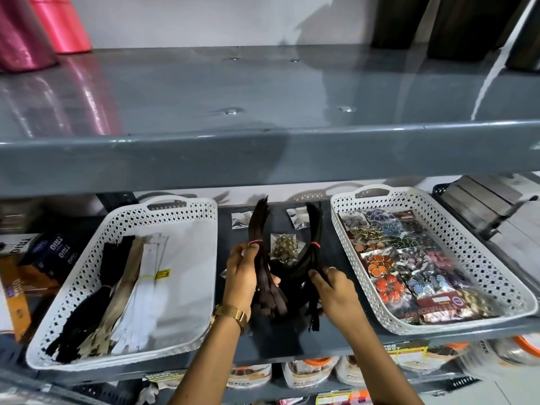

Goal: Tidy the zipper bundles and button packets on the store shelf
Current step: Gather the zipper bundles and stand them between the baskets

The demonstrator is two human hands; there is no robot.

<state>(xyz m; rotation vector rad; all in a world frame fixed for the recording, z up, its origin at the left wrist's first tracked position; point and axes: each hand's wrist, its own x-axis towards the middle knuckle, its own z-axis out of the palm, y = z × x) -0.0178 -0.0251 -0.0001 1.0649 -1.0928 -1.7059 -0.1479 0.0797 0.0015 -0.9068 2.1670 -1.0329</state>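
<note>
**A:** so what's going on in the middle of the frame?

**B:** 2 hands on the dark grey metal shelf, between 2 baskets. The left hand is closed around a dark brown zipper bundle with a pink rubber band, its top end pointing up toward the back of the shelf. The right hand has its fingers curled onto a black zipper bundle with a red band, low down near the tails.

**A:** and the button packets?

**B:** most sit in the white perforated plastic basket on the right, a packed mix of orange, blue, green and gold. 1 clear packet of bronze-coloured buttons lies on the shelf between the 2 bundles, and 2 small silvery packets lie further back.

**A:** left side?

**B:** a matching white perforated basket holding black, beige and white zipper bundles laid side by side along its left half. Right half is bare.
</note>
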